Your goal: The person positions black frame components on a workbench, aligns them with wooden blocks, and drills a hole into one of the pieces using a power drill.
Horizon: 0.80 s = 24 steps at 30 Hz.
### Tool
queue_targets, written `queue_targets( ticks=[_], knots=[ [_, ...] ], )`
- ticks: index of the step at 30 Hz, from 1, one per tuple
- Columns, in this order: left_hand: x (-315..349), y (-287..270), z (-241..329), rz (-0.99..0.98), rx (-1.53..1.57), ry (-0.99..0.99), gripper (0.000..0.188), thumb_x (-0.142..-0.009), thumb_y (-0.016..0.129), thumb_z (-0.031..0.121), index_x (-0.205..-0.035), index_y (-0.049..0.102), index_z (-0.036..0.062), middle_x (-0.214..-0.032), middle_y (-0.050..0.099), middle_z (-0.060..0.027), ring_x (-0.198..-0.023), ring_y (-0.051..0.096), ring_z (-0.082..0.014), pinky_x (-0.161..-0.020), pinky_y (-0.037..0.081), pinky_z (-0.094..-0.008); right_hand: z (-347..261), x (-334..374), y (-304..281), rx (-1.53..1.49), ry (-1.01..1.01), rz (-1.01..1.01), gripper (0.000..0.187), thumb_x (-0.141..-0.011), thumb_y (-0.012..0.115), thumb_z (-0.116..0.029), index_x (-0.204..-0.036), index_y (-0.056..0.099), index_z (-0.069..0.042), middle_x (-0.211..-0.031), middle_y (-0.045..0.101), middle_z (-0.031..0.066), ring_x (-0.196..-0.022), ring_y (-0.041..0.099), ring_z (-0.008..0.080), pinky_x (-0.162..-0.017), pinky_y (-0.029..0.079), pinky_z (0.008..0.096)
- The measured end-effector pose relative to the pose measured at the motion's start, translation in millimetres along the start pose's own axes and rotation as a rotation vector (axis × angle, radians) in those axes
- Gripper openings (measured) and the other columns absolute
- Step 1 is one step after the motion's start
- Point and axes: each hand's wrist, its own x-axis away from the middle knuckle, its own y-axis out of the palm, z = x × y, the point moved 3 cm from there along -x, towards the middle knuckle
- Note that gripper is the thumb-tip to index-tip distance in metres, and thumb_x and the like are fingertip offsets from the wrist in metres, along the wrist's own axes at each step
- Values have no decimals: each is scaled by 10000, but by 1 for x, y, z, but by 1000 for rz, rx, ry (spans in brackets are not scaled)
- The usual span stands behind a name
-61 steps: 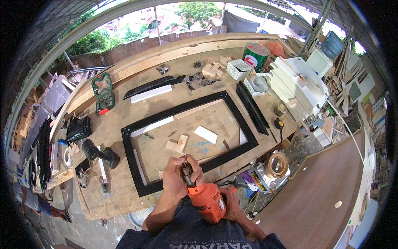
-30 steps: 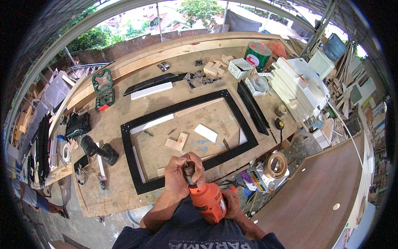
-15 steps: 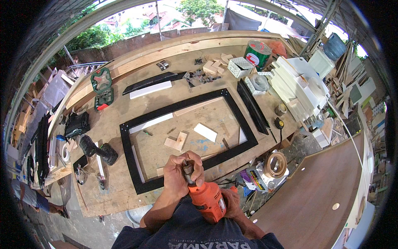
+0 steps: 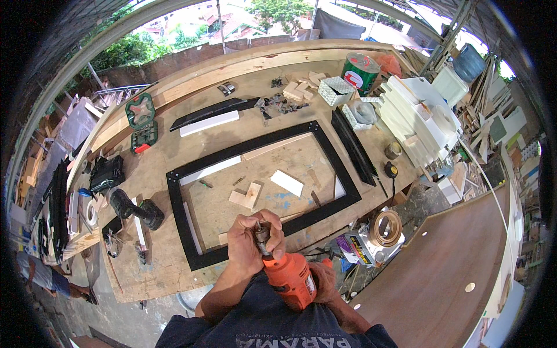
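Note:
An orange power drill [image 4: 292, 281] is held close to my body, its chuck pointing up and away from me. My left hand [image 4: 246, 242] is closed around the metal chuck [image 4: 263, 236], fingers and thumb on either side of it. Behind the drill body, my right hand [image 4: 324, 282] grips the handle, with its fingers mostly hidden. Just beyond lies a black rectangular frame [image 4: 181, 229] flat on the plywood table [image 4: 156, 275]. Inside the frame are a joined light wood piece [image 4: 246, 197], a white block [image 4: 286, 183] and a small thin green-handled tool [image 4: 206, 184].
A dark cordless drill [image 4: 136, 210] and an open green bit case [image 4: 143, 122] lie at the left. Black strips [image 4: 353, 148], a green can [image 4: 360, 74] and stacked white pieces [image 4: 418, 124] are at the right. A person [image 4: 49, 275] stands at far left. A brown panel [image 4: 441, 269] leans lower right.
Both hands keep the same grip on the drill. The view has shifted very slightly; nothing on the table has visibly moved.

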Motion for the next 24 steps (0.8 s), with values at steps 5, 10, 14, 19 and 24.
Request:
queue_targets(
  ticks=[5, 10, 14, 19, 24],
  knots=[
    [1, -3, 0, 27, 25, 0, 475, -926, 393, 346, -929, 645, -56, -625, 554, -163, -537, 573, -312, -555, 516, -406, 0, 0, -2, 48, 14, -28, 786, -612, 902, -306, -1248, 590, 34, -1054, 700, 147, -795, 691, 311, -687, 559, 409],
    [1, -2, 1, 18, -39, 38, 492, -923, 391, 364, -877, 651, -51, -636, 559, -164, -543, 574, -314, -553, 505, -404, 2, -2, -2, 26, 24, -28, 801, -595, 908, -309, -1254, 590, 17, -1055, 695, 143, -805, 690, 310, -691, 561, 412],
    [1, 0, 4, 25, -39, 8, 537, -929, 379, 412, -884, 651, -49, -647, 567, -166, -580, 592, -307, -576, 504, -396, 0, -5, -4, 42, 41, -39, 816, -584, 915, -314, -1260, 590, 6, -1055, 696, 141, -815, 692, 305, -691, 561, 413],
    [-1, 14, -2, 111, -100, -40, 589, -923, 449, 515, -958, 641, -40, -677, 595, -167, -643, 632, -309, -630, 521, -398, -1, -4, -5, 55, 40, 2, 783, -587, 909, -304, -1241, 609, 5, -1035, 700, 133, -804, 690, 298, -679, 555, 403],
    [9, 8, -18, 241, -240, -44, 353, -875, 710, 334, -932, 633, -5, -739, 665, -131, -727, 691, -283, -749, 564, -453, -4, -3, -6, 102, 66, 16, 770, -589, 906, -306, -1239, 630, 3, -1023, 712, 130, -776, 689, 286, -660, 552, 382]
  ],
)
